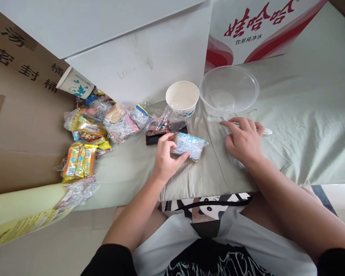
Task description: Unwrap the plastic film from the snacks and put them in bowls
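Note:
A wrapped snack packet (190, 146), blue with clear, crinkled plastic, is gripped between the thumb and fingers of my left hand (165, 157). Just behind it, other wrapped snacks (161, 125) lie on a flat black object (151, 139). My right hand (245, 142) is palm down on the cloth, its index finger stretched leftward and the fingers apart. A slim white piece (267, 131) sticks out beyond its little finger; the hand hides most of it. Clear plastic seems to lie under the palm, but its shape is unclear.
A paper bowl (182, 96) and a clear plastic bowl (229, 90) stand at the back. Several packaged snacks (89, 126) are heaped at left, beside a tipped paper cup (76, 83). White boxes (166, 57) and a cardboard box (20, 115) border the cloth-covered surface (299, 126).

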### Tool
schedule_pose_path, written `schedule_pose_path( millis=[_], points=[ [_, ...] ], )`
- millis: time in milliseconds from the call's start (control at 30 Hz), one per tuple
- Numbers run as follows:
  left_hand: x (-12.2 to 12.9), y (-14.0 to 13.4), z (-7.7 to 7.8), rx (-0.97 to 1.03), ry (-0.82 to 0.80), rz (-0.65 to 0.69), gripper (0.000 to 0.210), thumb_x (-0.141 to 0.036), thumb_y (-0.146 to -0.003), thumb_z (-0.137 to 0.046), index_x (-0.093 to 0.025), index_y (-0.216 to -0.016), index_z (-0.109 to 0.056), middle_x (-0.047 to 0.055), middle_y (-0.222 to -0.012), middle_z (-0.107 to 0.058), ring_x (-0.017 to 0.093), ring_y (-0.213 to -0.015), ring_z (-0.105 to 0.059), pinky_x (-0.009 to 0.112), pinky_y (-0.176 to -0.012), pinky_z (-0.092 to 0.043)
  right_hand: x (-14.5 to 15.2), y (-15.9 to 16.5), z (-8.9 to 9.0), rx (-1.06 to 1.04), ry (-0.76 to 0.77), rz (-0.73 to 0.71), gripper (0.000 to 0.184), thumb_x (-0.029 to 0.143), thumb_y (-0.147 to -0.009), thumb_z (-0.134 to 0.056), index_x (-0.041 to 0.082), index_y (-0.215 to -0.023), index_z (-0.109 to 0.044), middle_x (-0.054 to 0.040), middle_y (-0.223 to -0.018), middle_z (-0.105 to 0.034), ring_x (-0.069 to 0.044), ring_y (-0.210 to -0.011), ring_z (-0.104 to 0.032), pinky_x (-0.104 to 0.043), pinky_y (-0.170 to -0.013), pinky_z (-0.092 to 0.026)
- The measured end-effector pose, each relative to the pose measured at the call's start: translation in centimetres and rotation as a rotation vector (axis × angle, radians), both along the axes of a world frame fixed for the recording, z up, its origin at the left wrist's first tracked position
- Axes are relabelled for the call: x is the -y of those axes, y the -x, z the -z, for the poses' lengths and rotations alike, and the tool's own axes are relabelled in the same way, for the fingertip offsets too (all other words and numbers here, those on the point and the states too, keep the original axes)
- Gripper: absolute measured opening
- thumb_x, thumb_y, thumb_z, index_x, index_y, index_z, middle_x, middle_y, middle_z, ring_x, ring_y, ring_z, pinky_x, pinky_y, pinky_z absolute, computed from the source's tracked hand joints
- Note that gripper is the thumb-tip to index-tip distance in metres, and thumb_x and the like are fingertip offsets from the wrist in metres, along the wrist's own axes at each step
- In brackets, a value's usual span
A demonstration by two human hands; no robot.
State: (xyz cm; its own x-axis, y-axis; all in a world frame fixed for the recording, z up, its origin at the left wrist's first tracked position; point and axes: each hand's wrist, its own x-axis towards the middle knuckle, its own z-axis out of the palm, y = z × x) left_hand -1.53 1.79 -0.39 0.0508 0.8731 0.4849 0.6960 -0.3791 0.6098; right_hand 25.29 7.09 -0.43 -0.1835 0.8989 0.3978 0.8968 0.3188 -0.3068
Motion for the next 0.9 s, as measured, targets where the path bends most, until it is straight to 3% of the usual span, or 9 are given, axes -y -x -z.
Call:
schedule_pose_path(
  millis=[133,233,333,433,533,600,700,800,900],
  points=[
    [0.0,-0.2,0.4,-0.020,-0.019,0.076,0.044,-0.048,-0.083,-0.077,-0.023,-0.106,-0.050,0.015,-0.131,-0.058,0.030,-0.124,-0.061,0.044,-0.093,-0.058,0.9,1.8,0.0,-0.172,0.099,-0.340,0.046,0.016,-0.085,-0.052,0.021,-0.129,-0.063,-0.0152,-0.126,-0.066,-0.033,-0.115,-0.062,-0.050,-0.098,-0.047],
    [0.0,-0.2,0.4,-0.038,-0.009,0.184,0.066,-0.054,-0.077,-0.081,-0.023,-0.123,-0.047,0.018,-0.140,-0.052,0.033,-0.130,-0.058,0.050,-0.102,-0.055,1.6,2.9,0.2,-0.268,0.178,-0.544,0.048,0.020,-0.087,-0.054,0.021,-0.135,-0.057,-0.0138,-0.125,-0.069,-0.031,-0.115,-0.065,-0.047,-0.098,-0.050],
    [-0.1,-0.1,0.4,-0.077,-0.009,0.226,0.089,-0.058,-0.070,-0.086,-0.024,-0.137,-0.040,0.022,-0.149,-0.043,0.038,-0.138,-0.051,0.056,-0.108,-0.051,1.9,3.3,0.3,-0.312,0.184,-0.537,0.046,0.017,-0.087,-0.055,0.020,-0.133,-0.055,-0.0131,-0.122,-0.071,-0.030,-0.112,-0.067,-0.045,-0.095,-0.050],
    [-0.2,0.0,0.5,-0.100,-0.041,0.204,0.092,-0.052,-0.072,-0.087,-0.025,-0.143,-0.036,0.024,-0.153,-0.041,0.039,-0.143,-0.046,0.058,-0.111,-0.047,1.8,3.3,0.2,-0.351,0.190,-0.507,0.043,0.015,-0.087,-0.055,0.022,-0.129,-0.056,-0.0122,-0.123,-0.071,-0.028,-0.115,-0.067,-0.042,-0.093,-0.050],
    [-0.3,0.0,0.3,-0.086,-0.068,0.162,0.083,-0.052,-0.077,-0.083,-0.023,-0.142,-0.041,0.023,-0.151,-0.047,0.036,-0.141,-0.050,0.055,-0.111,-0.047,1.7,3.3,0.2,-0.372,0.171,-0.526,0.034,0.013,-0.086,-0.055,0.023,-0.118,-0.059,-0.0114,-0.120,-0.071,-0.027,-0.112,-0.069,-0.041,-0.089,-0.051],
    [-0.2,0.0,0.1,-0.036,-0.059,0.125,0.063,-0.050,-0.082,-0.077,-0.021,-0.132,-0.052,0.020,-0.142,-0.058,0.032,-0.131,-0.059,0.048,-0.105,-0.052,1.7,3.2,0.4,-0.383,0.153,-0.544,0.024,0.012,-0.084,-0.056,0.023,-0.105,-0.061,-0.0106,-0.116,-0.072,-0.026,-0.106,-0.070,-0.040,-0.086,-0.051],
    [-0.2,0.3,-0.6,0.115,0.045,0.005,0.021,-0.039,-0.094,-0.063,-0.019,-0.098,-0.066,0.008,-0.098,-0.074,0.021,-0.090,-0.071,0.033,-0.081,-0.057,1.6,3.1,0.6,-0.406,0.149,-0.547,0.018,0.010,-0.079,-0.056,0.024,-0.089,-0.057,-0.0092,-0.110,-0.071,-0.025,-0.097,-0.070,-0.039,-0.082,-0.052],
    [-0.6,1.1,-1.1,0.351,0.147,-0.197,0.020,-0.032,-0.091,-0.060,-0.019,-0.076,-0.061,-0.001,-0.064,-0.062,0.013,-0.058,-0.060,0.025,-0.058,-0.048,1.6,3.1,0.5,-0.448,0.142,-0.524,0.018,0.009,-0.075,-0.056,0.024,-0.085,-0.055,-0.0099,-0.110,-0.070,-0.025,-0.097,-0.069,-0.039,-0.081,-0.053],
    [-1.1,2.1,-1.2,0.565,0.174,-0.314,0.006,-0.021,-0.081,-0.060,-0.021,-0.086,-0.057,-0.004,-0.066,-0.062,0.012,-0.056,-0.059,0.023,-0.056,-0.047,1.7,3.1,0.4,-0.469,0.140,-0.515,0.017,0.009,-0.075,-0.056,0.024,-0.084,-0.055,-0.0100,-0.111,-0.071,-0.025,-0.098,-0.068,-0.040,-0.083,-0.053]
  ],
)
